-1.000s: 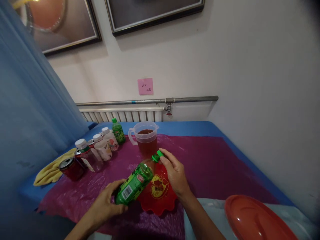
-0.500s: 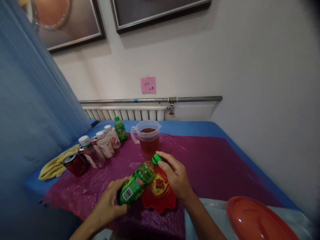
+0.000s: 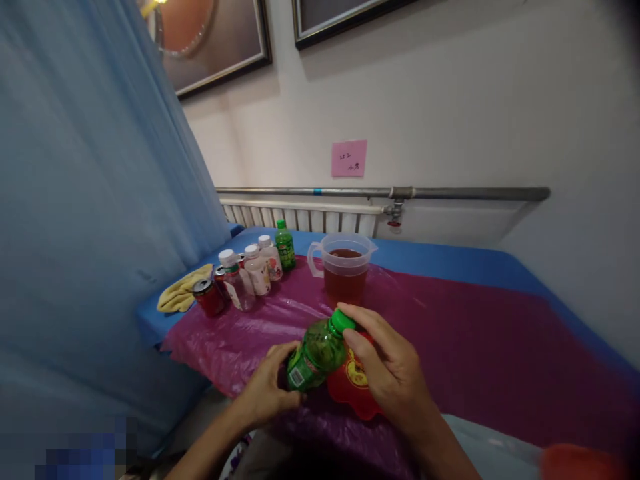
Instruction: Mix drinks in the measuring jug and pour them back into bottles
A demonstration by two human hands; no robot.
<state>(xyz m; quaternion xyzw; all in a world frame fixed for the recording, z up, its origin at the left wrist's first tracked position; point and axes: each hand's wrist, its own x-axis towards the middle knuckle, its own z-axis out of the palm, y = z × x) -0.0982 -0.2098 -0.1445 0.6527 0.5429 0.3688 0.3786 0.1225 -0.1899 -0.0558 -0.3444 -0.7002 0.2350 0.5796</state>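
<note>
A green-labelled plastic drink bottle (image 3: 323, 347) is tilted, its neck up and to the right. My left hand (image 3: 270, 387) wraps round the lower part of the bottle. At the neck, the thumb and fingers of my right hand (image 3: 387, 363) pinch the green bottle cap (image 3: 343, 321); the cap sits at the mouth. Partly hidden below my right hand lies a red scalloped tray (image 3: 353, 397) with a yellow print. Just behind stands a clear plastic measuring jug (image 3: 346, 267), part filled with reddish-brown liquid.
To the left stand a red can (image 3: 210, 300), several white-capped bottles (image 3: 240, 287) and another green bottle (image 3: 285, 247). A yellow cloth (image 3: 183, 290) lies beyond them. Purple plastic sheeting (image 3: 460, 347) covers the blue table. A blurred red object (image 3: 580, 463) shows at lower right.
The green cap, held just off the bottle mouth before, now sits at the neck under my right fingers. My view has turned left, so the scene appears shifted right.
</note>
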